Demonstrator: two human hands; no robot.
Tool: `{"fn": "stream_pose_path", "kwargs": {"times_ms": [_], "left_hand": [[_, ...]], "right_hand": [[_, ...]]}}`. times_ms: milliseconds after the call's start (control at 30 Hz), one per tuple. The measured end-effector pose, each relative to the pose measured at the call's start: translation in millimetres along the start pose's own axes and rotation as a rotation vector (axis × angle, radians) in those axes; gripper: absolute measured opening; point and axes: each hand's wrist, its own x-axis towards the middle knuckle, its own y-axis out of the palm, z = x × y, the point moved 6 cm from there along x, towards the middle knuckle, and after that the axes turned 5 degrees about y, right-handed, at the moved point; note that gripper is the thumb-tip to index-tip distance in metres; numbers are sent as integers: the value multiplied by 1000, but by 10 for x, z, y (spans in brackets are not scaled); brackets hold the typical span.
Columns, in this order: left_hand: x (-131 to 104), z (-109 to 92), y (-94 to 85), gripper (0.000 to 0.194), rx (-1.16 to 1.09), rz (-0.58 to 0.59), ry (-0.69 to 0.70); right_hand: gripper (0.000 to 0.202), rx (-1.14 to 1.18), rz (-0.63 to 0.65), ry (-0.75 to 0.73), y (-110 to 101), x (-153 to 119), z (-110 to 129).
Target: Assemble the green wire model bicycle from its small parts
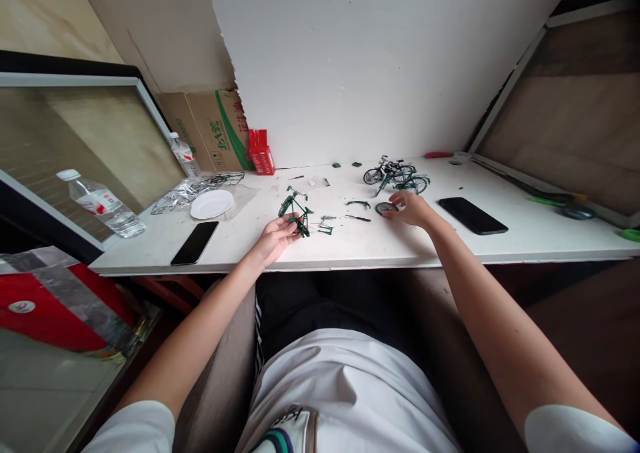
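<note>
Green model bicycle frame (299, 218) pinched in left hand (281, 238), just beyond palm, between fingertips.

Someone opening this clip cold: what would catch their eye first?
Probably the left hand holding a small green bicycle frame near the front of the white table, while the right hand touches a loose wheel. Just behind that hand, assembled model bicycles stand close together.
</note>
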Motion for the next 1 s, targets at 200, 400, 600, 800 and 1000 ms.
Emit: {"fn": "stream_pose_path", "kwargs": {"times_ms": [200,400,600,800,1000], "left_hand": [[1,6,-9,40,19,12,-7],[8,16,-23,40,35,19,2],[9,15,-15,39,53,29,1],[7,20,-20,40,54,34,3],[-7,16,-6,42,50,35,-7]], "right_hand": [[69,96,78,-69,-31,12,6],[56,239,82,-97,-104,-62,119],[42,483,75,-167,-210,-130,287],[62,830,83,-241,-306,-232,503],[44,795,-37,-389,-475,-402,785]]}}
